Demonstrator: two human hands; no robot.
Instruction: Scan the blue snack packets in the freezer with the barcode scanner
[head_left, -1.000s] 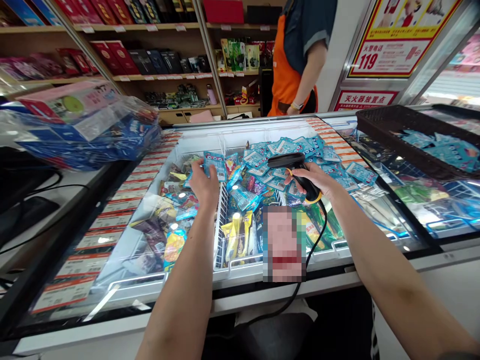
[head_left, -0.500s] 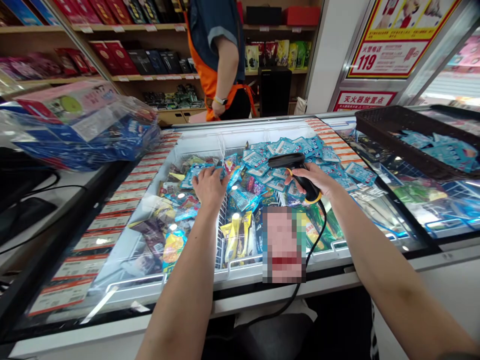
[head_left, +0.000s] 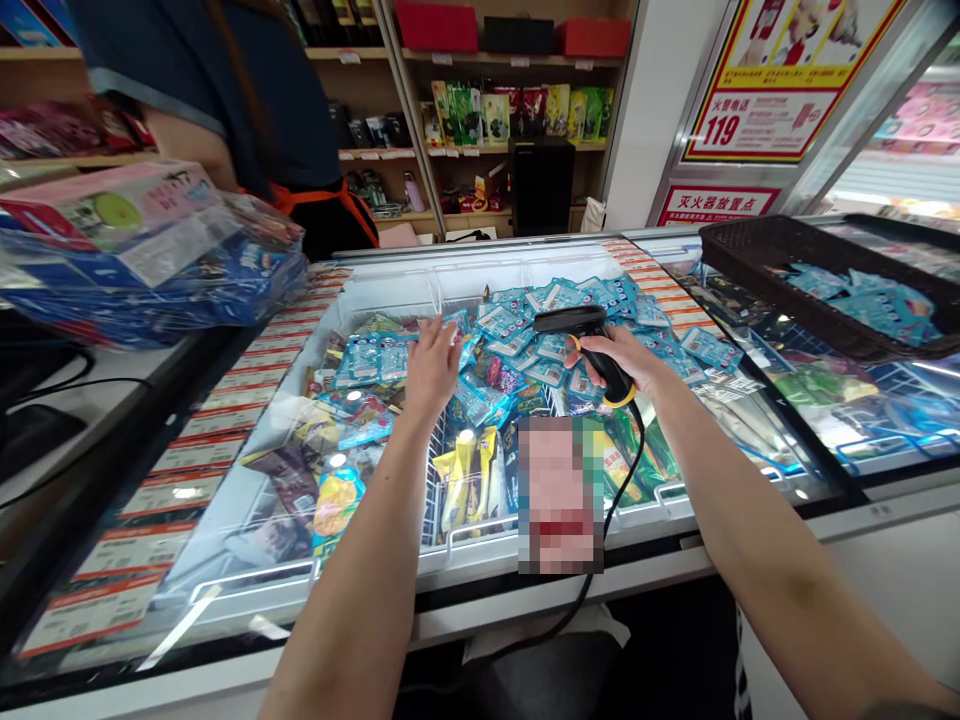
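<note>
My right hand (head_left: 626,358) is closed round the grip of a black barcode scanner (head_left: 574,320) with yellow trim. Its cable hangs down towards the front edge. Under and beyond the scanner spread many small blue packets (head_left: 559,295) on the glass top. My left hand (head_left: 435,365) reaches out with its fingers stretched over the glass, close to the blue packets; its fingertips hide what lies right under them. Just left of it lie a few blue packets (head_left: 367,358) side by side.
Below the glass, the chest freezer (head_left: 330,590) holds colourful wrapped goods. A dark basket (head_left: 750,280) with blue packets stands at the right. Plastic-wrapped boxes (head_left: 150,250) sit at the left. A person in an orange apron (head_left: 285,200) stands behind, by the shelves.
My left hand has shifted right, and blue packets now show to its left. The person behind has moved left. My right hand still holds the scanner in about the same place.
</note>
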